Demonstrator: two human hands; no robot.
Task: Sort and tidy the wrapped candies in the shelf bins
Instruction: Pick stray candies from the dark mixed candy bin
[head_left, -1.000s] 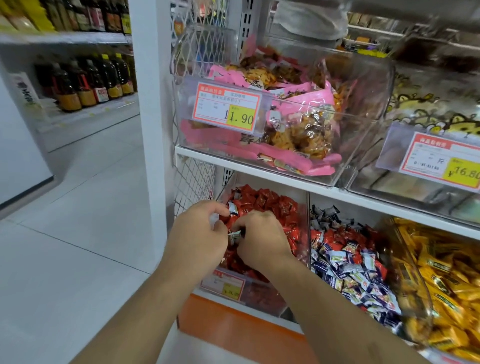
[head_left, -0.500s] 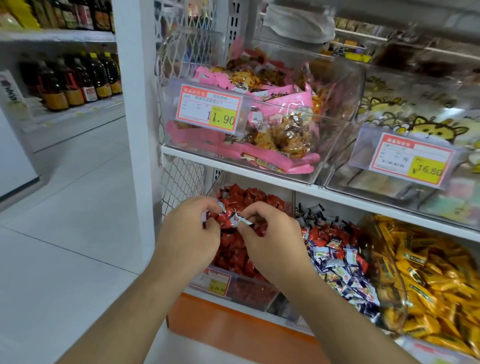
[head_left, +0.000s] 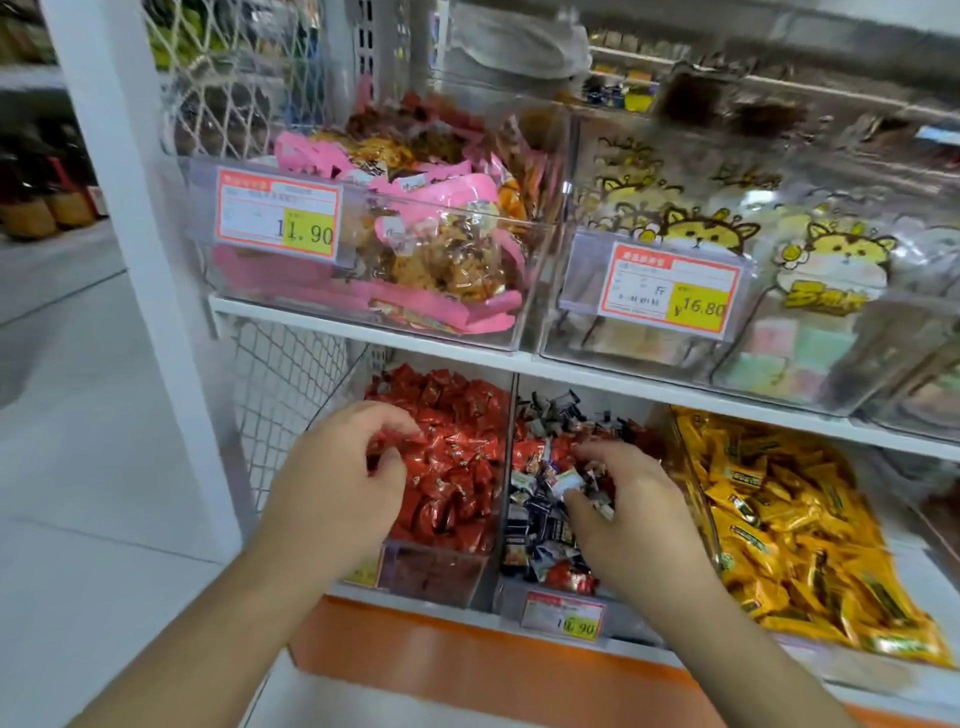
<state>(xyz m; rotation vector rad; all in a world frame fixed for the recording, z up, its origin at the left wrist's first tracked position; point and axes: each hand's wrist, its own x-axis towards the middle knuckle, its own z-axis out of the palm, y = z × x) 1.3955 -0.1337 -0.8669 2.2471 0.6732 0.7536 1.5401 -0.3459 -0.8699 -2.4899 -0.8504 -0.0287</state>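
Three clear bins stand on the lower shelf. The left bin holds red wrapped candies (head_left: 452, 447). In the middle bin lie mixed dark blue, white and red candies (head_left: 540, 519). Yellow wrapped candies (head_left: 779, 525) fill the right one. My left hand (head_left: 337, 488) hovers over the red candies with curled, parted fingers and nothing visible in it. My right hand (head_left: 623, 509) is over the middle bin and pinches a small white-wrapped candy (head_left: 567, 482) between thumb and fingers.
The upper shelf carries a clear bin of pink snack packs (head_left: 415, 244) and a bin of cartoon-cat packs (head_left: 779, 270), both with price tags. A white upright post (head_left: 140, 260) and wire mesh (head_left: 280, 374) border the left side. An orange base panel (head_left: 467, 670) runs below.
My right hand has moved right, from the red bin over to the middle bin, carrying the small white candy. My left hand stayed over the red candies and spread its fingers.
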